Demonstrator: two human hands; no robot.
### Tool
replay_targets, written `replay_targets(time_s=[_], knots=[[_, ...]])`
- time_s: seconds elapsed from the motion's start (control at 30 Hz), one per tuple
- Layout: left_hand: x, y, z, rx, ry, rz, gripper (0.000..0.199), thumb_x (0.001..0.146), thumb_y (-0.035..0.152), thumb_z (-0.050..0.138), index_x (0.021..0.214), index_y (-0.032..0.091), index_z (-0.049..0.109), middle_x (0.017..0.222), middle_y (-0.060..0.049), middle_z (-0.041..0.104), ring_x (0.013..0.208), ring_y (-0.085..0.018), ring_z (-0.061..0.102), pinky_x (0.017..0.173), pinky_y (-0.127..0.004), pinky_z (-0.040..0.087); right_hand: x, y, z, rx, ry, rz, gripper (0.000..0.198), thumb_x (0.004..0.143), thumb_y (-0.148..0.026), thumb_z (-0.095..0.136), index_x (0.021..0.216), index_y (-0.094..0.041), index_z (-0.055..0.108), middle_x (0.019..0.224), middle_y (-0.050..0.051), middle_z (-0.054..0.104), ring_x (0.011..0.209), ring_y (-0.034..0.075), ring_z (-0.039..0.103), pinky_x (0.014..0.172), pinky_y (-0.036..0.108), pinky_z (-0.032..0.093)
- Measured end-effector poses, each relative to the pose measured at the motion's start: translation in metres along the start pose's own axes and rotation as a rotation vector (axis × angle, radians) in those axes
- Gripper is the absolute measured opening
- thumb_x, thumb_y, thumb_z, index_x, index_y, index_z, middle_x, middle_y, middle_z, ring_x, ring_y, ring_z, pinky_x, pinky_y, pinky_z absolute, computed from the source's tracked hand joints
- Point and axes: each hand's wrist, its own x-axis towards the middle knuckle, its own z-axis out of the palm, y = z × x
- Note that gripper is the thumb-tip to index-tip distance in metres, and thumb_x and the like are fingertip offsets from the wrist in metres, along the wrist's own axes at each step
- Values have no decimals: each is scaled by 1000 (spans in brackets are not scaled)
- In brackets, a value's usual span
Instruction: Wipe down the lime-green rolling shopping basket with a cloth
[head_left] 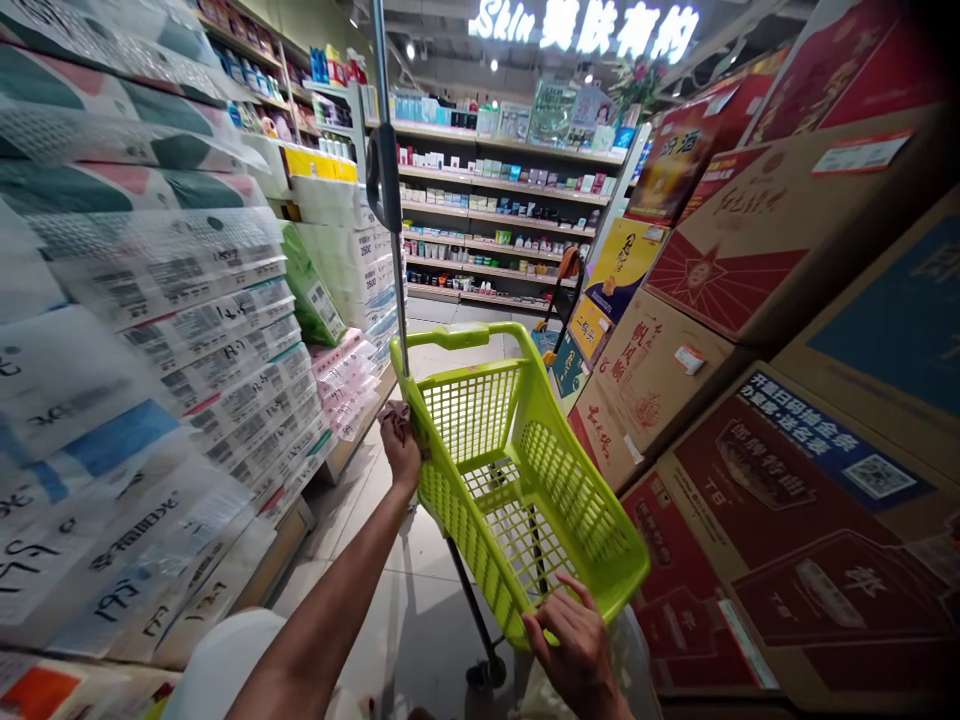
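A lime-green plastic shopping cart (480, 420) with a lattice basket stands in front of me. Pressed to the outer left side of its rim, near the handle end, is my left hand (403, 458), closed on a crumpled brownish cloth (396, 415). My right hand (574, 640) grips the basket's near rim, its fingers curled over the edge. A thin metal pole (386, 80) with a dark clip rises behind the cart's left corner; its lower end meets the handle.
Tall stacks of wrapped paper packs (217, 330) line the left side. Printed cartons (712, 240) are piled close on the right. Shelves of small boxes and bottles (510, 180) stand at the back. A dark folding trolley (566, 290) stands beyond the cart, beside the cartons.
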Motion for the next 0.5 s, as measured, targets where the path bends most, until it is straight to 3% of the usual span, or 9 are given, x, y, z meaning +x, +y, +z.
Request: replay_targets(time_s=[0.1, 0.17, 0.37, 0.4, 0.5], knots=[[22, 20, 2, 131, -14, 193, 30, 95, 35, 59, 121, 21, 65, 122, -13, 59, 122, -28, 58, 110, -42, 46, 2, -1, -8, 39, -88, 34, 24, 98, -17, 57, 76, -24, 53, 61, -8, 56, 56, 10, 55, 107, 34, 47], [42, 30, 1, 217, -86, 214, 31, 92, 28, 62, 121, 20, 68, 122, -14, 58, 118, -31, 60, 107, -46, 49, 4, -3, -16, 56, -161, 97, 21, 101, -21, 53, 81, -24, 56, 68, -6, 63, 64, 12, 62, 112, 37, 43], [56, 40, -20, 417, -594, 295, 32, 85, 20, 62, 113, 27, 77, 110, -11, 64, 98, -29, 65, 89, -41, 58, 6, -2, -32, 38, -163, 262, 29, 108, -23, 38, 90, -26, 62, 81, -4, 71, 75, 14, 68, 120, 39, 34], [58, 43, -21, 448, -607, 305, 30, 85, 21, 62, 111, 27, 77, 108, -10, 63, 97, -28, 65, 88, -40, 58, 7, 0, -33, 42, -163, 266, 29, 108, -24, 39, 92, -26, 62, 82, -4, 72, 76, 14, 68, 122, 40, 32], [68, 54, -19, 522, -480, 254, 24, 85, 22, 64, 104, 25, 78, 102, -11, 60, 91, -28, 64, 87, -41, 57, 15, 2, -35, 46, -165, 266, 28, 108, -25, 40, 90, -26, 62, 83, -4, 72, 77, 13, 67, 123, 40, 29]])
